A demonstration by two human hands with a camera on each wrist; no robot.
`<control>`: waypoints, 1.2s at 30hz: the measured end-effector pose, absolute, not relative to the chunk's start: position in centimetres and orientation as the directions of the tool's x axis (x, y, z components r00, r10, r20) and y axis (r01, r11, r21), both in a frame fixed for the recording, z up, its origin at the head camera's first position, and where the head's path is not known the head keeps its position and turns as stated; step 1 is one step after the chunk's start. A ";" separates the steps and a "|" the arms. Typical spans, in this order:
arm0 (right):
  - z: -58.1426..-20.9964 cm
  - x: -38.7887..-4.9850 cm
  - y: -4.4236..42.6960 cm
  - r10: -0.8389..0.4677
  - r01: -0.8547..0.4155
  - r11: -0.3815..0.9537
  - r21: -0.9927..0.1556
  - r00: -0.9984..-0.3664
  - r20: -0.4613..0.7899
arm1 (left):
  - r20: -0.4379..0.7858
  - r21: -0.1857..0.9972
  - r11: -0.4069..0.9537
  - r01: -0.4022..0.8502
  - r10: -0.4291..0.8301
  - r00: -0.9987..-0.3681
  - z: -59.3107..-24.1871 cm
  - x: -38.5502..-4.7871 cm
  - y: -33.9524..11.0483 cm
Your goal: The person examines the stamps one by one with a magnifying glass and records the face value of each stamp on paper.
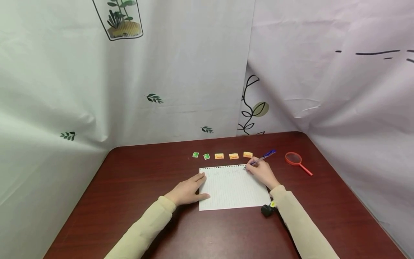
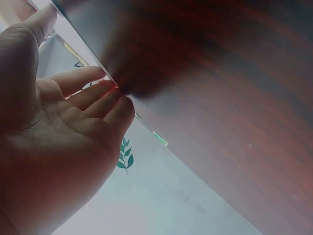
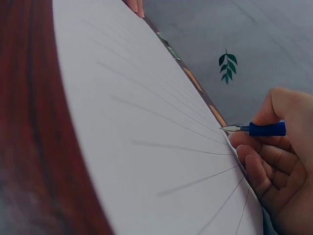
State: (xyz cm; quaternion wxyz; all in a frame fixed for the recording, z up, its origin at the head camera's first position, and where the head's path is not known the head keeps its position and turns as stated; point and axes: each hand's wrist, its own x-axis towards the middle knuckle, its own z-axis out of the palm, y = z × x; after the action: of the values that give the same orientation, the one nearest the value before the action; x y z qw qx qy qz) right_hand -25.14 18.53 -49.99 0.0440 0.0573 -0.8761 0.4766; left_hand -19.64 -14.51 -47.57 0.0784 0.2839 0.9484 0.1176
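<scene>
A sheet of lined paper (image 1: 233,190) with a row of punched holes along its far edge lies on the table. Faint handwriting runs near its top. My right hand (image 1: 263,174) pinches a blue pen (image 1: 267,154), its tip at the upper right of the sheet. In the right wrist view the pen (image 3: 266,129) shows its blue grip and pale tip against the paper (image 3: 127,107). At the sheet's left edge rests my left hand (image 1: 187,190), fingers extended and thumb on the paper. The left wrist view shows this hand (image 2: 73,117) from the palm side.
Beyond the sheet stand two small green cards (image 1: 206,156) and three orange-and-white cards (image 1: 234,156) in a row. A red magnifying glass (image 1: 293,158) lies at the right. Near the right sleeve is a small black object (image 1: 267,210). White printed curtains (image 1: 194,72) hang behind the table (image 1: 145,165).
</scene>
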 end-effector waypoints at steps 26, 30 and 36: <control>-50.1 -25.1 18.6 -0.057 -0.145 0.520 -0.842 -0.989 0.136 | -0.084 0.259 0.821 0.510 0.545 -0.834 -47.7 -19.7 -14.4; -50.3 -25.1 18.7 -0.039 -0.127 0.508 -0.852 -0.991 0.124 | -0.087 0.263 0.822 0.505 0.541 -0.836 -47.8 -19.6 -14.4; -50.3 -25.2 18.8 -0.040 -0.145 0.514 -0.845 -0.989 0.146 | -0.087 0.265 0.823 0.502 0.539 -0.838 -47.6 -19.6 -14.4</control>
State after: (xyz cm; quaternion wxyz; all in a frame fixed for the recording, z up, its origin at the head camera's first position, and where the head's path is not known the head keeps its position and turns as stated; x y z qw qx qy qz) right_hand -25.20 18.82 -50.29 0.0539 0.0532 -0.8684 0.4900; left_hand -19.63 -14.39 -47.57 0.0791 0.2735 0.9515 0.1167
